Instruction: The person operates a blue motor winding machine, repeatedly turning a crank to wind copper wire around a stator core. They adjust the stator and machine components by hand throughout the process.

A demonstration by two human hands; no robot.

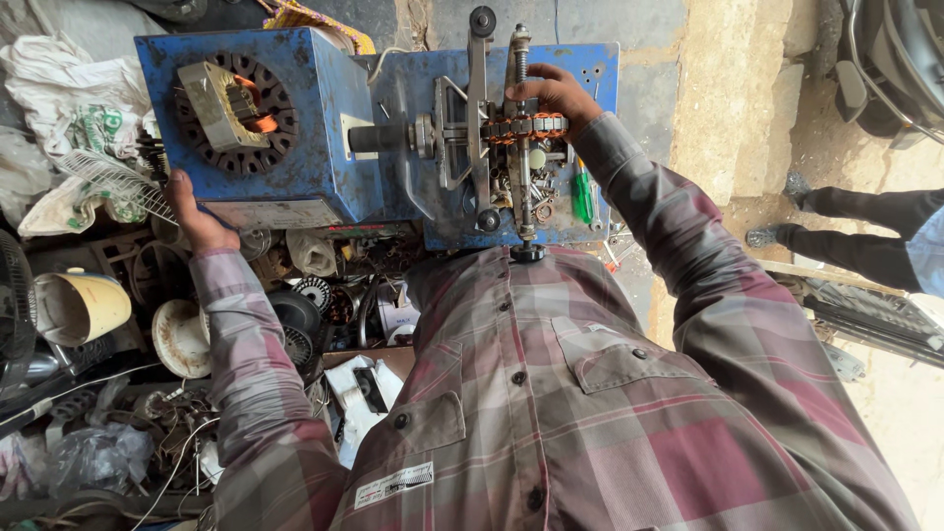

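right hand [551, 96] clamped on winding former [524, 126] (long axis sideways) | left hand [197, 211] grips blue machine [295, 147]

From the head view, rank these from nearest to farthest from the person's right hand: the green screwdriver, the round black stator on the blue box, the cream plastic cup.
Measured from the right hand:
1. Green screwdriver, just below the hand on the blue panel.
2. Round black stator, across on the blue box's face, to the left.
3. Cream plastic cup, far left and lower, among the clutter.
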